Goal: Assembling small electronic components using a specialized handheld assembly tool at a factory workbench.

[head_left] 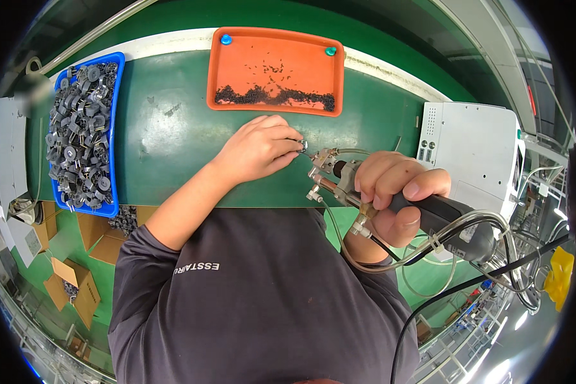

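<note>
My right hand (400, 192) is wrapped round a dark electric screwdriver (438, 214), which has a metal head with fittings and clear hoses. Its tip points left, toward my left hand (259, 148). The left fingers are pinched on a small metallic part (303, 146) just above the green bench (166, 141); most of the part is hidden by the fingers. Tool tip and part are very close together, and I cannot tell whether they touch. Beyond my hands lies an orange tray (275, 38) with many tiny dark screws (256, 96) gathered along its near side.
At the left stands a blue bin (118, 128) heaped with grey-black round parts (83, 128) with metal prongs. A white machine box (470, 150) occupies the bench's right end. Cables and hoses (486, 224) hang at my right. Open cardboard boxes (73, 288) sit below on the left.
</note>
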A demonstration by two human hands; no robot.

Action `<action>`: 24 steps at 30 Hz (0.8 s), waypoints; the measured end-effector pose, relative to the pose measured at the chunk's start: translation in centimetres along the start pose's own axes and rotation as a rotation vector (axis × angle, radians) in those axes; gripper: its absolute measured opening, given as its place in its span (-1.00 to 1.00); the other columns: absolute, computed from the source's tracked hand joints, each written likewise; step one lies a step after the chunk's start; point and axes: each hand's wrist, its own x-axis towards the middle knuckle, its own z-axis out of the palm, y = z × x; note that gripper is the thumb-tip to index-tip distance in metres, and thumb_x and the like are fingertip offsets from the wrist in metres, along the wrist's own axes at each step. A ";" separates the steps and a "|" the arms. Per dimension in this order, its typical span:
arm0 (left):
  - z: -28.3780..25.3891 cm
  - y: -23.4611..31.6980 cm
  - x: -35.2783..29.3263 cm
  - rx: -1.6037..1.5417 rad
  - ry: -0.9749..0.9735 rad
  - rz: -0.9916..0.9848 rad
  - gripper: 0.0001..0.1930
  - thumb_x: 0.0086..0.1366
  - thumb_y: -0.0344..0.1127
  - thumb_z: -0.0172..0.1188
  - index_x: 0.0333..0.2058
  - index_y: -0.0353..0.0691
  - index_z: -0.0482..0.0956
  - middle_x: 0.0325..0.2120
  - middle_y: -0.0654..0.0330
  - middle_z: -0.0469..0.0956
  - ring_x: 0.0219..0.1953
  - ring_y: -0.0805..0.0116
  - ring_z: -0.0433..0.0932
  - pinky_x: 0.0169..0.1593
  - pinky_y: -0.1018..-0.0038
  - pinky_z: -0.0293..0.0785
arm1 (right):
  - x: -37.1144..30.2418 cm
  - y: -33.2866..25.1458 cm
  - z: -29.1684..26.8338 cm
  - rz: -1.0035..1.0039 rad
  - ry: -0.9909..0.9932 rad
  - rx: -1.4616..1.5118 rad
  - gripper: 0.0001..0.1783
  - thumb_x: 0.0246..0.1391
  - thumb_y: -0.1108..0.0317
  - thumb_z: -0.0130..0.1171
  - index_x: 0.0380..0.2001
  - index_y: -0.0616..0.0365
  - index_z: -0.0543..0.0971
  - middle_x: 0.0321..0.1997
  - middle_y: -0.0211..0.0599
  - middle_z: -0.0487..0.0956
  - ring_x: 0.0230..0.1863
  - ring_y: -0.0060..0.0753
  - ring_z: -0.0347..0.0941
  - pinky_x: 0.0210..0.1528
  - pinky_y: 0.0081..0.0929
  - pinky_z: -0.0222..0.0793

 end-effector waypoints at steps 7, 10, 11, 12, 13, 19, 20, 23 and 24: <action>-0.1 -0.2 0.3 -0.016 0.004 -0.016 -0.85 0.08 -0.39 0.44 -0.33 -0.19 0.72 -0.17 0.33 0.68 -0.15 0.25 0.58 -0.07 0.30 0.56 | 0.2 0.5 -0.1 -0.009 -0.026 0.007 -0.64 0.28 0.10 0.28 -0.18 0.06 0.37 -0.62 -0.41 0.41 -0.70 -0.46 0.32 -0.61 -0.42 0.30; -0.2 -0.5 0.4 0.001 -0.001 0.009 -0.85 0.09 -0.39 0.44 -0.33 -0.20 0.72 -0.17 0.33 0.68 -0.16 0.25 0.58 -0.08 0.29 0.56 | 0.5 0.6 0.4 0.020 -0.017 -0.009 -0.64 0.27 0.11 0.30 -0.23 0.06 0.36 -0.65 -0.41 0.40 -0.71 -0.45 0.32 -0.62 -0.42 0.29; -0.2 -0.5 0.4 0.008 0.005 0.011 -0.85 0.09 -0.38 0.44 -0.33 -0.20 0.72 -0.17 0.33 0.68 -0.16 0.25 0.58 -0.09 0.29 0.56 | 0.6 0.7 0.7 0.021 -0.018 -0.008 -0.64 0.27 0.11 0.30 -0.23 0.06 0.36 -0.65 -0.41 0.40 -0.71 -0.45 0.32 -0.62 -0.42 0.29; -0.2 -0.6 0.4 0.016 0.011 0.013 -0.84 0.09 -0.37 0.44 -0.33 -0.21 0.72 -0.17 0.32 0.68 -0.17 0.25 0.58 -0.10 0.29 0.55 | 0.8 0.7 1.1 0.030 -0.004 -0.017 -0.63 0.26 0.11 0.32 -0.26 0.06 0.35 -0.67 -0.42 0.38 -0.71 -0.46 0.32 -0.63 -0.42 0.28; -0.3 -0.4 0.3 0.023 0.009 0.013 -0.84 0.09 -0.37 0.44 -0.33 -0.21 0.72 -0.17 0.32 0.68 -0.17 0.25 0.58 -0.10 0.29 0.55 | 0.8 0.5 1.7 0.037 0.014 -0.023 -0.62 0.24 0.12 0.33 -0.30 0.06 0.34 -0.68 -0.43 0.37 -0.71 -0.46 0.31 -0.64 -0.43 0.26; 0.7 -0.8 -0.8 0.127 0.051 0.109 -0.88 0.17 -0.27 0.30 -0.46 -0.15 0.60 -0.31 0.31 0.61 -0.23 0.27 0.54 -0.15 0.30 0.50 | -0.3 2.2 0.9 0.140 -0.101 -0.002 -0.67 -0.02 0.45 0.41 -0.29 0.14 0.42 -0.61 -0.35 0.46 -0.55 -0.32 0.45 -0.45 -0.41 0.39; 1.1 -1.1 -0.7 0.074 0.046 0.098 -0.89 0.17 -0.28 0.30 -0.44 -0.16 0.61 -0.32 0.30 0.61 -0.23 0.27 0.54 -0.15 0.29 0.50 | -0.5 2.1 1.8 0.123 0.018 -0.027 -0.66 0.00 0.40 0.43 -0.30 0.14 0.41 -0.61 -0.36 0.46 -0.57 -0.35 0.43 -0.47 -0.42 0.37; 0.7 0.5 -0.3 0.026 0.057 0.038 -0.92 0.15 -0.32 0.31 -0.39 -0.16 0.64 -0.31 0.30 0.63 -0.24 0.25 0.56 -0.14 0.30 0.51 | -1.3 0.3 2.0 0.017 0.218 -0.024 -0.61 0.11 0.23 0.43 -0.29 0.11 0.39 -0.63 -0.42 0.41 -0.63 -0.44 0.36 -0.55 -0.45 0.32; -0.8 0.4 -0.8 0.073 0.073 0.027 -0.92 0.15 -0.32 0.31 -0.39 -0.16 0.64 -0.31 0.30 0.63 -0.24 0.25 0.56 -0.14 0.30 0.51 | -0.7 -0.3 1.7 -0.044 0.177 0.037 -0.61 0.16 0.17 0.39 -0.26 0.10 0.38 -0.64 -0.43 0.40 -0.66 -0.46 0.33 -0.58 -0.47 0.30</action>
